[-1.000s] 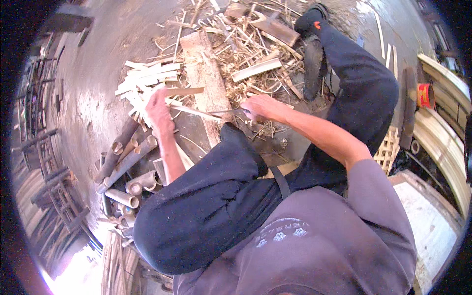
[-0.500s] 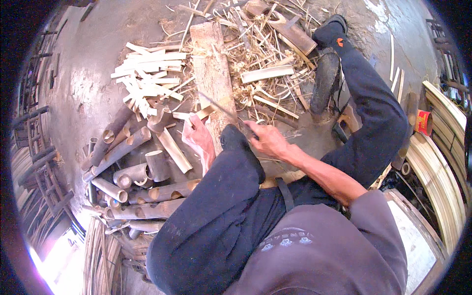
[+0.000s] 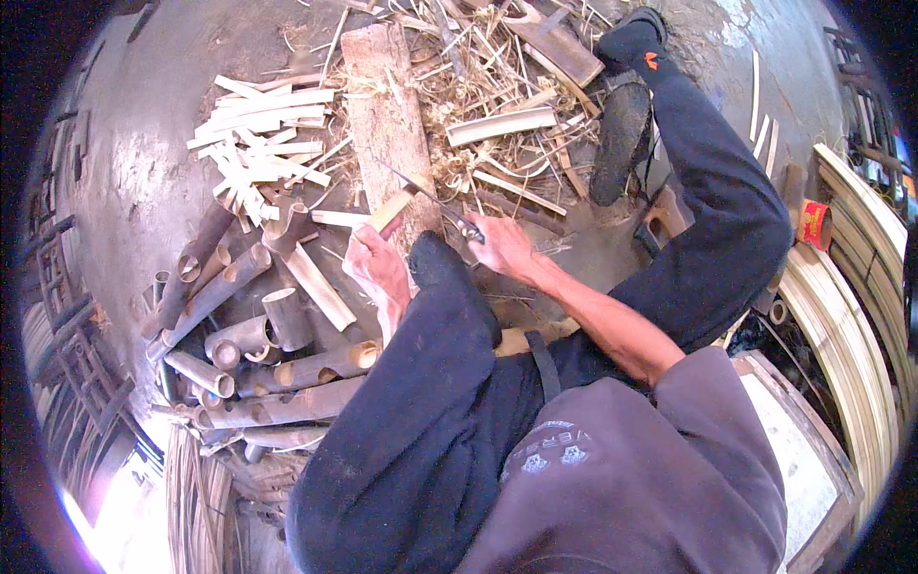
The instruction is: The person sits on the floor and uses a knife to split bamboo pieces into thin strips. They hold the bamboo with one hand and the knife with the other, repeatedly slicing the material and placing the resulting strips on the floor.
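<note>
My left hand (image 3: 376,270) grips a short pale bamboo slat (image 3: 389,211) that points up toward the wooden chopping plank (image 3: 385,120). My right hand (image 3: 501,247) is closed on the handle of a long thin knife (image 3: 428,196), whose blade runs up and left across the slat's tip. Both hands sit just beyond my bent left knee in dark trousers. Part of the knife handle is hidden by my fingers.
A heap of split pale bamboo strips (image 3: 256,143) lies to the left of the plank. Cut bamboo tubes (image 3: 251,349) are piled at lower left. Shavings and offcuts (image 3: 507,124) litter the ground by my outstretched right leg and dark shoe (image 3: 620,143). Curved bamboo bands (image 3: 846,287) are stacked at right.
My hands have drawn back toward my knee, away from the strip heap. The left hand now holds a short slat against the knife blade. The view has shifted, showing more bamboo tubes.
</note>
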The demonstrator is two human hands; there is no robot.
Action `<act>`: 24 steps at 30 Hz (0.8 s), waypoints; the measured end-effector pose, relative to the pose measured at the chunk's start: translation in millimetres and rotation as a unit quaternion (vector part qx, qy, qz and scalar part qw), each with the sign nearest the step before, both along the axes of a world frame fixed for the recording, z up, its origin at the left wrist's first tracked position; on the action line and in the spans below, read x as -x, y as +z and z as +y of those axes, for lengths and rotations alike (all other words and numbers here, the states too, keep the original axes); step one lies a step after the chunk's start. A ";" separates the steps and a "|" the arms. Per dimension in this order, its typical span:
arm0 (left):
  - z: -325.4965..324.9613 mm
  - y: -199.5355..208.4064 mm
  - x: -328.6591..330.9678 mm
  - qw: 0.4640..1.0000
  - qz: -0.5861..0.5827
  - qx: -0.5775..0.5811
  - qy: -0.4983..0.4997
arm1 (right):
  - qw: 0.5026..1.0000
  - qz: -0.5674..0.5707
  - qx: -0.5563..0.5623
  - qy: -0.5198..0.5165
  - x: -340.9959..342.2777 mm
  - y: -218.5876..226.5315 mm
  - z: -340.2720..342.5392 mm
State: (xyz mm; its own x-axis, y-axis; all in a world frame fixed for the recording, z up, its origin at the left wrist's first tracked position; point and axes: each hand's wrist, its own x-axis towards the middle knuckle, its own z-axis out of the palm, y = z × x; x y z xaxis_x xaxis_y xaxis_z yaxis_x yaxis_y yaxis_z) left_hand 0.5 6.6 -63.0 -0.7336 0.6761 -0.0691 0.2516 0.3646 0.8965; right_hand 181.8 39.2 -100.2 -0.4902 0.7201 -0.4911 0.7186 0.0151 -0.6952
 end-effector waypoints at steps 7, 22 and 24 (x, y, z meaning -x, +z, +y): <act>1.1 5.0 -2.4 1.000 0.020 0.012 -0.001 | 0.999 0.022 -0.031 -0.012 -7.4 -5.3 -2.6; 4.4 15.4 8.0 0.992 0.054 0.114 0.006 | 0.998 0.030 -0.038 -0.037 -28.6 -39.4 -7.8; -7.2 9.6 36.1 0.976 -0.153 -0.074 0.134 | 1.000 0.008 0.017 -0.012 -22.4 -22.6 -3.6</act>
State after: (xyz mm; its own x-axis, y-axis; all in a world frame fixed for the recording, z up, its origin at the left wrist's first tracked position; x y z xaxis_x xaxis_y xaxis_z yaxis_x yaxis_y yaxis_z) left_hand -35.6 -0.6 -53.3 -0.8462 0.4815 -0.2282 -0.1224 0.2410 0.9628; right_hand 204.3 35.6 -122.8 -0.4802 0.7149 -0.5082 0.7074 -0.0268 -0.7063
